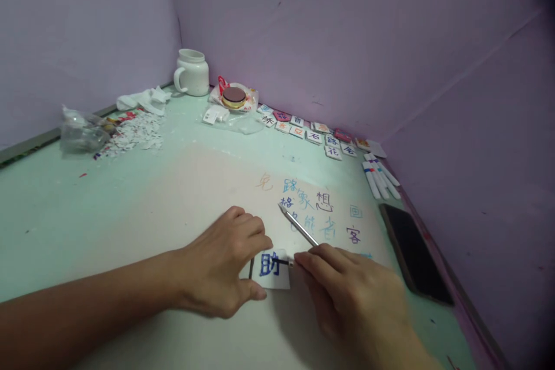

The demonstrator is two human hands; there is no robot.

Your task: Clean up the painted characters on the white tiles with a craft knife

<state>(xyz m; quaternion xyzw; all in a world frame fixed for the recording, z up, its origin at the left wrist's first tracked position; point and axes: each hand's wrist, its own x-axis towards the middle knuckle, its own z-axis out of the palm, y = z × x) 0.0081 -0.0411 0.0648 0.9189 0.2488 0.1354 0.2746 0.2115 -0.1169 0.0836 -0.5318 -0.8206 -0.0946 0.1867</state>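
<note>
A small white paper card [283, 281] with a bold blue Chinese character lies on the table in front of me. My left hand [229, 260] holds its left side, index finger at the upper corner and thumb at the lower one. In my right hand [347, 289] is a slim tool with a thin dark tip [281, 261] and a pale collar, its tip over the character; its kind I cannot make out. A silver pen-shaped tool [302, 228] with a pointed end also sticks out of the right hand, pointing up and left.
Coloured characters are written on the tabletop [208, 185] beyond my hands. A phone [414, 254] and several white markers [379, 176] lie right. Character cards [314, 137] line the back wall, near a round-lidded container [234, 97] and white mug [194, 75]. Paper scraps [141, 136] lie left.
</note>
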